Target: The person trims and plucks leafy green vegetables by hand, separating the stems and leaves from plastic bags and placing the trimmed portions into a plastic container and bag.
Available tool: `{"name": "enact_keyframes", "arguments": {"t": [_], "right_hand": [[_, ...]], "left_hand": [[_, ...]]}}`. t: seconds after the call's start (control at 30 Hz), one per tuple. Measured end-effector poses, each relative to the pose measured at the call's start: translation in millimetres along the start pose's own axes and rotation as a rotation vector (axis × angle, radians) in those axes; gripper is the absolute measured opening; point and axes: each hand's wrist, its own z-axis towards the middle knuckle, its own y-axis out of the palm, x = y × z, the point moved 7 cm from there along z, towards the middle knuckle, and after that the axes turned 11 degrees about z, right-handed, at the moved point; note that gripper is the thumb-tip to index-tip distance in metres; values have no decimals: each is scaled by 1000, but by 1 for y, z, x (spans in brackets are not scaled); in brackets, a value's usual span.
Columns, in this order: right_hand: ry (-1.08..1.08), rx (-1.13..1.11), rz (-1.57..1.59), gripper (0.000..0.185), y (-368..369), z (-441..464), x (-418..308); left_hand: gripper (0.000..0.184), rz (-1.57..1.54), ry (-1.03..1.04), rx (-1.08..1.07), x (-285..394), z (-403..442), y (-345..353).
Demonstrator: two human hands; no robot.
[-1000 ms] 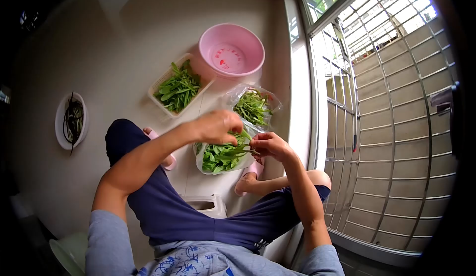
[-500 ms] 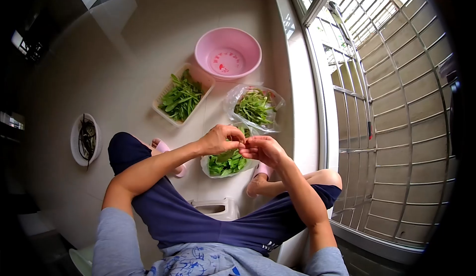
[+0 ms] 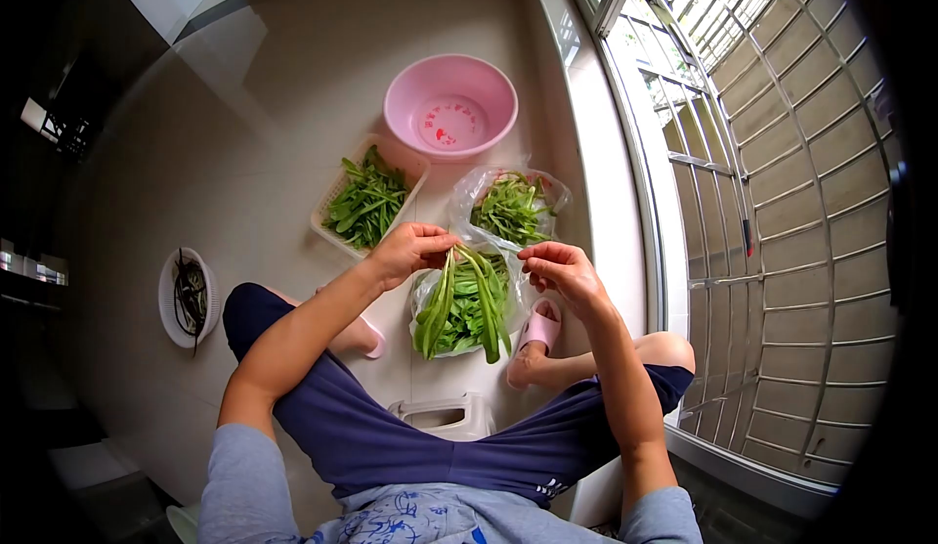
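Note:
My left hand pinches the stem end of some leafy greens, whose long leaves hang down over the open plastic bag. That bag sits between my feet, with more loose green leaves in it. To the right, my right hand is closed in a pinch, a short way from the stems; whatever its fingertips hold is too small to tell. Just beyond my hands lie a second clear bag of cut green stems and a white basket of greens.
A pink basin stands behind the basket. On the left is a white colander with dark strands. A small light stool stands between my legs. A window ledge and metal grille run along the right.
My hands have moved apart, the right one to the right. The greens in my left hand now hang in full view over the bag. The whole view has shifted slightly.

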Motion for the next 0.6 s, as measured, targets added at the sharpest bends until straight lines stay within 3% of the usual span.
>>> {"name": "enact_keyframes", "arguments": {"t": [0.3, 0.6], "right_hand": [[89, -58, -102, 12, 10, 4, 23], [232, -282, 73, 12, 33, 6, 43]], "left_hand": [[15, -187, -115, -16, -6, -1, -4], [14, -226, -150, -3, -12, 1, -3]]}}
